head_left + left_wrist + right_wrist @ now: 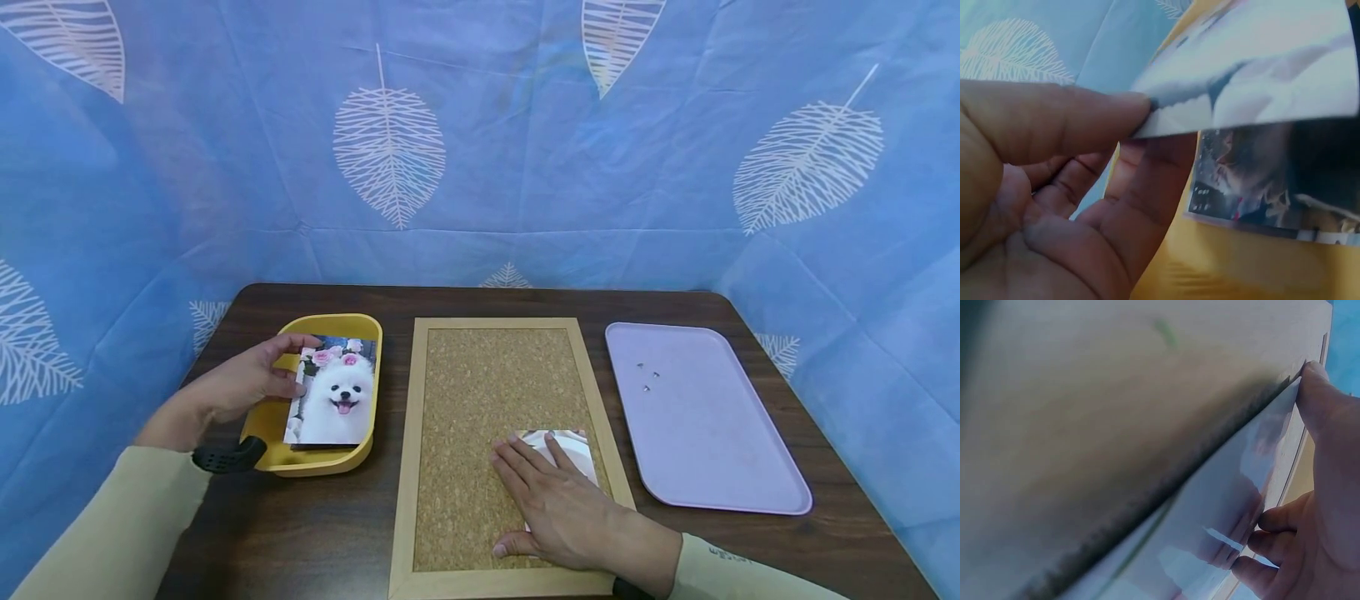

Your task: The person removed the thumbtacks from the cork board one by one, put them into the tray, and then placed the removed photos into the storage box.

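Observation:
With thumb and fingers, my left hand (243, 379) pinches the left edge of a photo (341, 408) of a fluffy white dog with pink flowers. It is over the yellow tray (315, 468). Beneath it in the left wrist view, a darker photo (1254, 187) lies in the tray. My right hand (558, 512) rests flat, fingers spread, on another photo (577, 450) at the lower right of the cork board (487, 375). That hand hides most of its picture. In the right wrist view, this photo (1210, 506) shows glossy and partly blurred.
A lilac tray (727, 442) sits right of the board, with a few tiny shiny pieces (647, 388) on it. The dark wooden table (330, 533) carries everything. Blue cloth (510, 150) with white leaves hangs behind and at both sides.

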`<control>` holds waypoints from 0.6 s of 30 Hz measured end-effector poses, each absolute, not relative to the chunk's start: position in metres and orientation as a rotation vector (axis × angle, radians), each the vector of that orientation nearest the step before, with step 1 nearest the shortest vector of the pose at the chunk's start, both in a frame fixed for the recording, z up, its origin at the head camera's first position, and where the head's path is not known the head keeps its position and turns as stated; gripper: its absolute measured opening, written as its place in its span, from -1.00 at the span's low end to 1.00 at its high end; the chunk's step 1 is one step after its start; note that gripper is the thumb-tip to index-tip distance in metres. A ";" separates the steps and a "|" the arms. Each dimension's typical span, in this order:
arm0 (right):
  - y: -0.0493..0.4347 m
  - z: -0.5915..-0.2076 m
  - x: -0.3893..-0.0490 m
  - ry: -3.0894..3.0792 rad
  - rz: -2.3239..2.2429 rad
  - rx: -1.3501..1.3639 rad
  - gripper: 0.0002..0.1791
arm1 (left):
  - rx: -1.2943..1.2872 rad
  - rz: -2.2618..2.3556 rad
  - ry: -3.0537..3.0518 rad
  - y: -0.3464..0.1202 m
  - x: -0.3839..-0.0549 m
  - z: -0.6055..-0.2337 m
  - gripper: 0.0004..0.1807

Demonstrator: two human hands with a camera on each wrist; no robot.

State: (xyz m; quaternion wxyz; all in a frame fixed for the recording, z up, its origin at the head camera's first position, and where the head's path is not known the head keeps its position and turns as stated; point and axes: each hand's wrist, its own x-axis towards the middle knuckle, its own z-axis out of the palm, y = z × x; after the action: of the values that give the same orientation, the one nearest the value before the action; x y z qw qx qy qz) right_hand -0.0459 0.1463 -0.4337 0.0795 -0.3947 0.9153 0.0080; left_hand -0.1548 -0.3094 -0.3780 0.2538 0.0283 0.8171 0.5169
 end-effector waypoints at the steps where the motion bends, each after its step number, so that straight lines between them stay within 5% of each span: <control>1: 0.146 -0.434 -0.046 2.739 0.023 -1.181 0.15 | 0.066 1.398 2.220 -0.308 -0.155 -0.379 -0.20; 18: 0.145 -0.433 -0.046 2.742 0.049 -1.182 0.16 | 0.001 1.302 2.261 -0.297 -0.157 -0.389 -0.19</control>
State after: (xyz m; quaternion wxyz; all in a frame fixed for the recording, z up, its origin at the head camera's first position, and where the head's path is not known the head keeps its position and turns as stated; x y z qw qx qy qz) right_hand -0.0464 0.1453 -0.4331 0.0779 -0.3945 0.9154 0.0165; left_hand -0.1572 -0.2972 -0.3892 0.2631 0.0005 0.8360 0.4815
